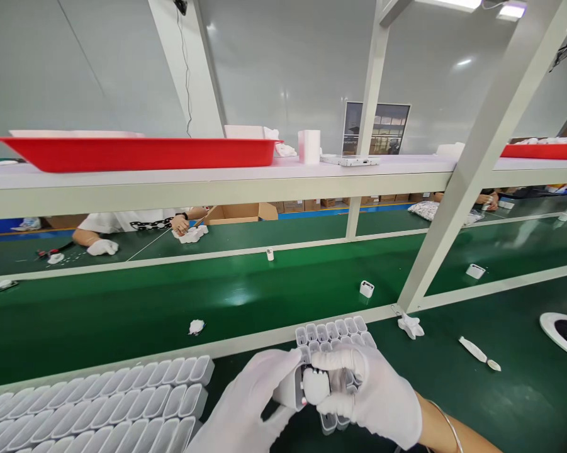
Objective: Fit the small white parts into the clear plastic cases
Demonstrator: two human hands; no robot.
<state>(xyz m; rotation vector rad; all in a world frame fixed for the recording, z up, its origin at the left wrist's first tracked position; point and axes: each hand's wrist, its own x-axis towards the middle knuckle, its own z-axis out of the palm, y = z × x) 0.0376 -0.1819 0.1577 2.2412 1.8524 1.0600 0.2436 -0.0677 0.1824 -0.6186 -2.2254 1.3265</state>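
Note:
My left hand (259, 402), in a white glove, has its fingers closed around a white plastic housing (290, 391) at the lower middle. From the right, my right hand (370, 390), also gloved, pinches a small white rounded part (316, 385) against the housing's open side. A dark edge shows between the two pieces. Behind and under my right hand lies a block of small white open cups (330, 330), partly hidden. Rows of larger white open housings (132, 399) fill the lower left of the bench.
A green conveyor (146, 308) carries scattered small white parts. A slanted post (467, 157) rises at the right, near a crumpled white piece (410, 325) and a round white-rimmed object (564, 336). Across the belt, a person's hands (180, 224) work. Red trays (146, 154) stand on the shelf.

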